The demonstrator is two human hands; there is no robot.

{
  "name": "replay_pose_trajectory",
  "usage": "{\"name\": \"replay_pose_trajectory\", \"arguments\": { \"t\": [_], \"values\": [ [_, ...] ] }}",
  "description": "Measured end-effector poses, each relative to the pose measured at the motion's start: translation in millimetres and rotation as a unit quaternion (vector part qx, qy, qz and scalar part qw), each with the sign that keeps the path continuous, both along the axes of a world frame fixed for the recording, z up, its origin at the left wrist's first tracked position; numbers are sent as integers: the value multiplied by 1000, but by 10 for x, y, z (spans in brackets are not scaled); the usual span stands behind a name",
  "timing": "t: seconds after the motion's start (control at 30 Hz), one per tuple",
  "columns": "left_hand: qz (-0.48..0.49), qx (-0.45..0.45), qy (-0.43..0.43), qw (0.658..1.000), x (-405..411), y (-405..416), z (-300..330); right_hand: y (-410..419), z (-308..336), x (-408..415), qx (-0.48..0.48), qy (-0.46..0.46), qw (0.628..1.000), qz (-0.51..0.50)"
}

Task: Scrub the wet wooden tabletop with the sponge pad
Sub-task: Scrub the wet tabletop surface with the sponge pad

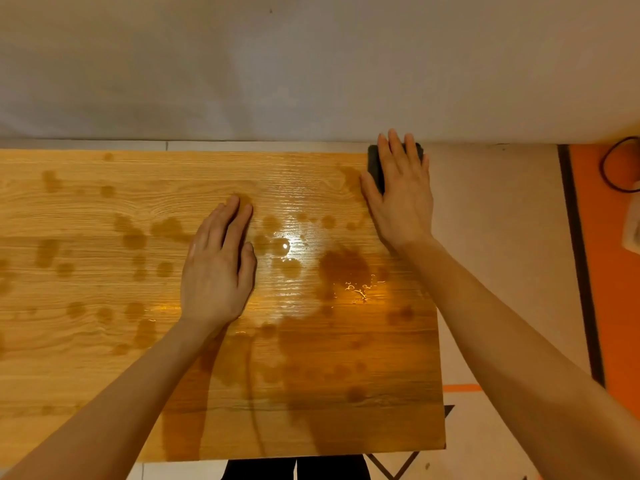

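Sponge pad sat at the far right corner of the bench, dark, flat, mostly hidden under your right hand. Your fingers lay straight across its top, thumb alongside its near-left edge; palm pressed down, no pinch or curl that I could see. So you held it by downward pressure, not by grip.

Your left hand lay flat on the wood near mid-bench, fingers straight & together, holding nothing, prob. bracing.

Handling, as a judgement: pad looked thin, soft & light, so it would likely flex and bunch if you pushed from one edge only. Best hold was prob. what you had: flat palm over the centre, fingers spread to its far edge, thumb hooked on the side to steer. Wet, it could skid out from under a flat hand, esp. on that glossy top.

Bench surface was wood-grain, shiny, w/ dark wet blotches scattered left to right and a big pooled patch w/ bubbles right of centre, just near of your right wrist. Slick there, I'd guess, so less friction and more slide.

Pad was right at the corner, partly over the bench's right edge as far as I could tell; a stroke outward risked dropping it off to the floor.
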State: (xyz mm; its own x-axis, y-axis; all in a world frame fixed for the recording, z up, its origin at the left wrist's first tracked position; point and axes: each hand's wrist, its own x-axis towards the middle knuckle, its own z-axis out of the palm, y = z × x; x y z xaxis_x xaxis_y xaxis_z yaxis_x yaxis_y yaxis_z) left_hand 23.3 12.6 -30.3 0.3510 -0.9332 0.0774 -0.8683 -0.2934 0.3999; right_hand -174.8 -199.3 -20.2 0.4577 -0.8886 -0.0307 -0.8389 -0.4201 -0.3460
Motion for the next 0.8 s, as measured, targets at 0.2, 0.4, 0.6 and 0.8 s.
{"name": "replay_pose_trajectory", "arguments": {
  "t": [0.2, 0.4, 0.6, 0.8],
  "values": [
    [4, -7, 3, 1000, -15, 25, 10, 643, -51, -267, -33, 28, 999, 21],
    [1, -7, 0, 1000, 4, -11, 1, 519, -38, -101, -35, 39, 998, 22],
    [2, -11, 8, 1000, 0, 15, 1, 244, -67, 286, -28, 14, 999, 19],
    [-2, -10, 3, 1000, 10, 14, -29, 1013, -40, -121, -22, 89, 994, 54]
  ]
}}
